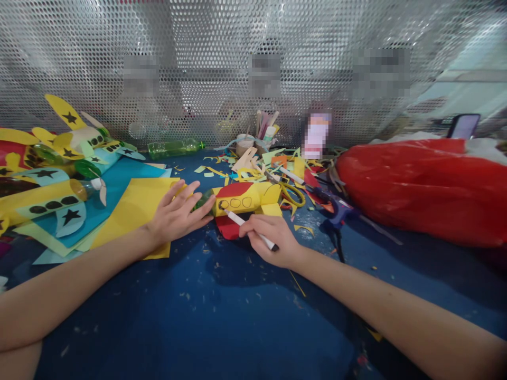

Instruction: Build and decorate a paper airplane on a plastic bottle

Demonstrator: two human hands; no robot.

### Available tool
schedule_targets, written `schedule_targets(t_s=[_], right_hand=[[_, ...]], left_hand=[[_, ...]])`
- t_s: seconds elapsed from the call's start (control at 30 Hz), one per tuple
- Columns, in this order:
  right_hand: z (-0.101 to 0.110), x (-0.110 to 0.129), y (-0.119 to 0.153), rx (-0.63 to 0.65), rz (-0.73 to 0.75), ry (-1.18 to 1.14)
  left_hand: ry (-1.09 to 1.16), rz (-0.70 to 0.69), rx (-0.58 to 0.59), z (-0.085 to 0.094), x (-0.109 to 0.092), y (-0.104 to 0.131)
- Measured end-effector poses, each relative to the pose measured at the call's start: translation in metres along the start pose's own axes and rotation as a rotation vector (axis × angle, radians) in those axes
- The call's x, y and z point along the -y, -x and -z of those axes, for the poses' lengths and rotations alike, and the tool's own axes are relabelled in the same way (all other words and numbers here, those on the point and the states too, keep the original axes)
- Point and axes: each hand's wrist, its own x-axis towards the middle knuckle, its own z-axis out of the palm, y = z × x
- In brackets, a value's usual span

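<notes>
A toy plane [253, 197] made from a green bottle wrapped in yellow paper, with red paper wings, lies at the middle of the table. Three window circles are drawn on its side, and the leftmost is partly filled in black. My right hand [273, 237] grips a white marker [253, 228], its tip at that leftmost circle. My left hand [178, 214] is spread with fingers apart, its fingertips at the bottle's green neck end [203, 199]. Beneath the left wrist lies a yellow paper sheet [130, 211].
Several finished bottle planes [51, 203] stand on coloured paper at the left. Behind are a green bottle [174, 148], paper scraps [249, 162], yellow-handled scissors [293, 195] and a phone [317, 134]. A blue glue gun [338, 211] and a red plastic bag [423, 184] lie right.
</notes>
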Motion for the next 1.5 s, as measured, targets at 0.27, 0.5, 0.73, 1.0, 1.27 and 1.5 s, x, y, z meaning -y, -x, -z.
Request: schedule_targets(t_s=[0.27,0.5,0.73,1.0,1.27,1.5], right_hand=[[0.0005,0.0008,-0.0005,0.001,-0.011,0.007],[0.0005,0.0013,-0.0015,-0.017,-0.031,0.031],[-0.0004,-0.0003,0.0,0.01,-0.012,0.021],[-0.0001,0.0003,-0.0011,-0.008,-0.036,0.021],[-0.0004,-0.001,0.0003,0.002,-0.051,0.032],[-0.0007,-0.0002,-0.0005,-0.002,-0.015,0.011]], left_hand=[[0.011,0.025,0.022,-0.003,-0.0006,0.0036],[-0.016,-0.001,0.009,-0.002,0.0009,0.0014],[-0.01,0.003,0.02,-0.0023,0.0008,0.0026],[0.007,0.015,0.059,-0.0035,0.0,0.0046],[0.09,0.048,0.079,-0.0048,-0.0004,0.0076],[0.045,0.015,0.024,-0.0014,-0.0002,0.0029]])
